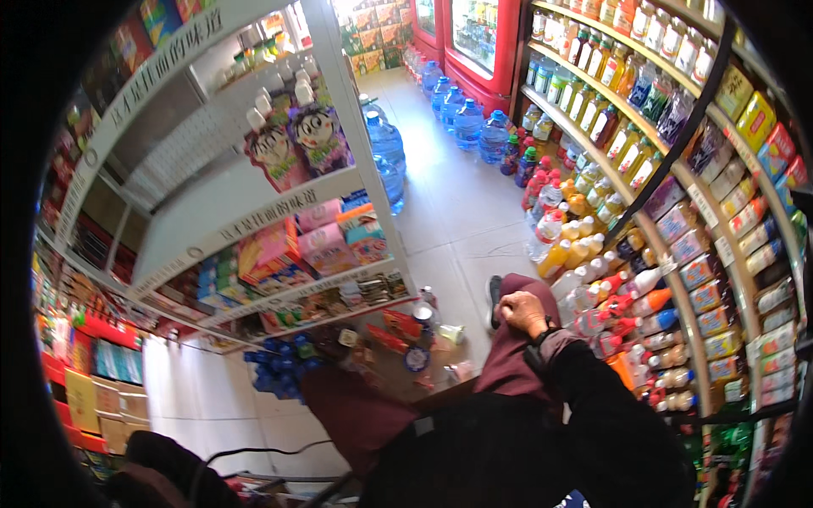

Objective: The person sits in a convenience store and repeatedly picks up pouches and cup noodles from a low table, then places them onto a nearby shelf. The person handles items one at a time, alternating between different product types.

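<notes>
My right hand [522, 312] rests on my right knee, its fingers curled in and nothing visible in them. My left hand is out of view. Maroon trousers [362, 416] cover my spread legs. On the floor between my knees lie red packets [400, 324], a round blue-and-white lid or tub [416, 359], an upright can-like container [422, 312] and a pale plastic cup or jar [451, 334]. Beside my left knee stands a cluster of dark blue bottles [279, 365]. A white metal display shelf [222, 238] rises ahead; two cartoon-faced pouches [317, 136] stand on its upper level.
Bottled drinks [584, 254] crowd the floor along my right, below curved store shelves [610, 152]. Large blue water jugs [469, 124] line the aisle before red drinks coolers [476, 44]. Cardboard boxes [117, 406] stand at far left. A black cable [267, 451] crosses the lower left.
</notes>
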The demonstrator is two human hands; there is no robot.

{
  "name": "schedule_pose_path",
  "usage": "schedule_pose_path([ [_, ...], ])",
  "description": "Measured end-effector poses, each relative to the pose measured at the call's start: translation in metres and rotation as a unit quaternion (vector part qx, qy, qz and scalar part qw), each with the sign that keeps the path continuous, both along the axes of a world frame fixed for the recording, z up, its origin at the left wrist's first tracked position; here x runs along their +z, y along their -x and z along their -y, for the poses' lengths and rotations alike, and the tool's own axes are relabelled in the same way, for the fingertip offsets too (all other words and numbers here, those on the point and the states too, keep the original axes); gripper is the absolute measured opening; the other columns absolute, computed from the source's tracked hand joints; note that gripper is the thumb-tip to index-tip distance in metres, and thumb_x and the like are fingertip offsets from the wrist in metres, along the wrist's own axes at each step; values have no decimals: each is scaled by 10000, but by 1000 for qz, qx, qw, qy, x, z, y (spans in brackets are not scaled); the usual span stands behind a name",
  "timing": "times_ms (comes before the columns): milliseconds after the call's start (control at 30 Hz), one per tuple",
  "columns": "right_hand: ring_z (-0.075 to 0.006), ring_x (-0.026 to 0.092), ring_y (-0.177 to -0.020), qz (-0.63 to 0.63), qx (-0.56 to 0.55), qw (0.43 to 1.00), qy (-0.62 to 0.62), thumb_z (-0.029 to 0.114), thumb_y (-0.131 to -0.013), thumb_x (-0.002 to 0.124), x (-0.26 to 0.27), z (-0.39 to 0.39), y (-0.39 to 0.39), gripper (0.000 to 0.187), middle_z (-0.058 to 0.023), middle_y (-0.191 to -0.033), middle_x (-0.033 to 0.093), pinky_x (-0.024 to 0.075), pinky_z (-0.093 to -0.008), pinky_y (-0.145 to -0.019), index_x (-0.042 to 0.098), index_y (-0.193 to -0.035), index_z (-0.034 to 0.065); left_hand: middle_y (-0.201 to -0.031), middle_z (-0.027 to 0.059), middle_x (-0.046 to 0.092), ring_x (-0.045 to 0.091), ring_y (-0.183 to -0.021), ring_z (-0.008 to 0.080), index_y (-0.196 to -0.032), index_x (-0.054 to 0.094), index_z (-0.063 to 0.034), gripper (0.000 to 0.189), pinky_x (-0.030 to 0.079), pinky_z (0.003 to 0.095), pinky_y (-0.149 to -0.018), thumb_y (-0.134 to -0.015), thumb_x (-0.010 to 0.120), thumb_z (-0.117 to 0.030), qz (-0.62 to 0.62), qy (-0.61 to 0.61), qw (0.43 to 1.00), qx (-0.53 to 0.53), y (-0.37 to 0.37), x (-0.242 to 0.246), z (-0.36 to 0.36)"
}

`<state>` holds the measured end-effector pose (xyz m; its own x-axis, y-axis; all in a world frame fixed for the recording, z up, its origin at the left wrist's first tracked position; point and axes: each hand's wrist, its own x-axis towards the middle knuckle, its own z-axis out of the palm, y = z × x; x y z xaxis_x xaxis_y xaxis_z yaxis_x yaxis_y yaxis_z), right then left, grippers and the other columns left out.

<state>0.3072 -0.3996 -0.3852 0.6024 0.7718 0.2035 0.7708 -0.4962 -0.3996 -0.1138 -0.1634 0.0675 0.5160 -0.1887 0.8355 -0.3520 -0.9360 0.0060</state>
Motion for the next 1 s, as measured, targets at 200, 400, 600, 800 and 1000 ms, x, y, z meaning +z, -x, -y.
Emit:
schedule_pose_path([
  [200, -317, 649, -772, 49, 19, 998, -26, 180, -722, 623, -16, -2, -6, 89, -103, -744, 678, 525, -450, -724, 691, -694, 130, -1141, 34, 576, 557, -1029, 186, -1258, 563, -143, 311, 451, 351, -851, -968, 533, -251, -15, 18, 1000, -9, 4, 7, -6],
  [400, -339, 662, -841, 1, -29, 999, 38, 229, -743, 622, -11, 13, -7, 143, -134, -820, 677, 523, -485, -733, 697, -789, 116, -1171, 26, 558, 537, -1055, 189, -1276, 549, -159, 335, 433, 363, -865, -964, 530, -279, -14, 42, 998, -39, -14, 1, -18],
  [600, -278, 701, -781, -205, -35, 974, -85, 200, -785, 657, 9, -15, -2, 151, -134, -782, 700, 547, -397, -718, 729, -889, 117, -1201, 18, 541, 517, -1081, 192, -1294, 536, -175, 360, 414, 375, -878, -960, 526, -307, -5, 42, 999, -29, -22, -12, -23],
  [800, -206, 675, -926, -187, 87, 928, -310, 176, -861, 715, 165, -66, 23, 318, -112, -1021, 714, 525, -335, -829, 673, -1160, 75, -1231, 11, 523, 497, -1106, 195, -1312, 523, -190, 385, 396, 386, -892, -955, 522, -336, -8, 41, 999, -29, -18, -13, -29],
  [1000, -204, 583, -1165, 40, 279, 834, -475, 197, -885, 724, 391, -28, 63, 574, -116, -1294, 607, 473, -360, -954, 496, -1378, 12, -1260, 3, 505, 477, -1132, 198, -1330, 509, -206, 410, 377, 398, -905, -951, 519, -364, -19, 56, 998, -27, -22, -22, -31],
])
